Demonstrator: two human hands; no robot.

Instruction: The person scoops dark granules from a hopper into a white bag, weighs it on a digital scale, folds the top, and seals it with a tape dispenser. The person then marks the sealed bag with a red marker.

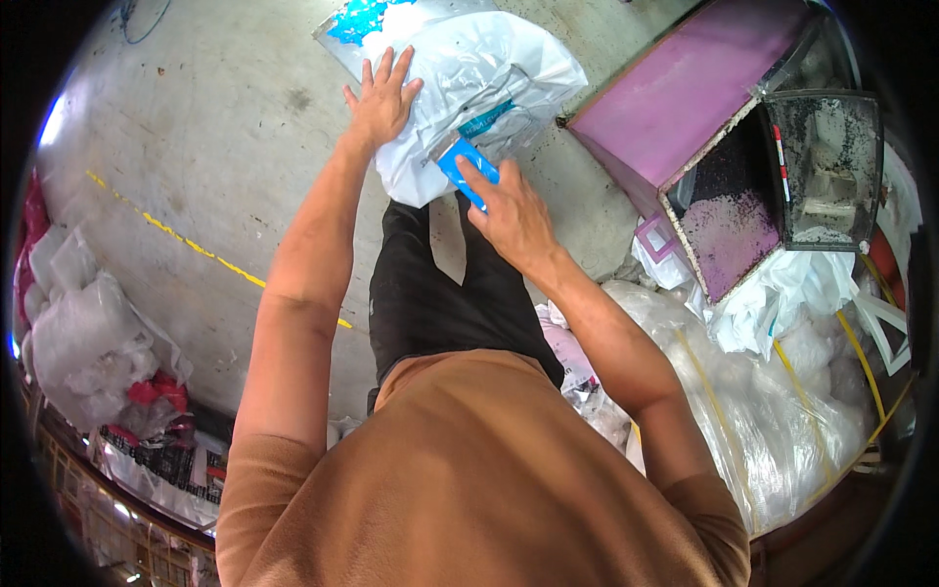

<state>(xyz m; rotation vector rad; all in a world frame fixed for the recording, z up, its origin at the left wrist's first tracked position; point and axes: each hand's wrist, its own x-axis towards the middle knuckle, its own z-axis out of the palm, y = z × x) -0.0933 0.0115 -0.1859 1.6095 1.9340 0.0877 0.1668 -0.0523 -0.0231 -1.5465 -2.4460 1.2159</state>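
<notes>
While crinkled, glossy plastic bag (479,78), seemingly.

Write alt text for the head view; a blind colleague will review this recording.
A person in a brown shirt leans over a white plastic bag on a concrete floor, left hand flat on it, right hand touching a small blue flat piece at its edge. Bundled clear plastic sacks and a purple-lined open box lie at right.

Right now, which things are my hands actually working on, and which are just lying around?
In hand:
- white plastic bag, left hand flat on it
- blue flat item, under the right hand at the bag's lower edge

Lying about:
- purple box
- clear bagged bundle with yellow straps
- heap of clear bags
- yellow floor line
</notes>
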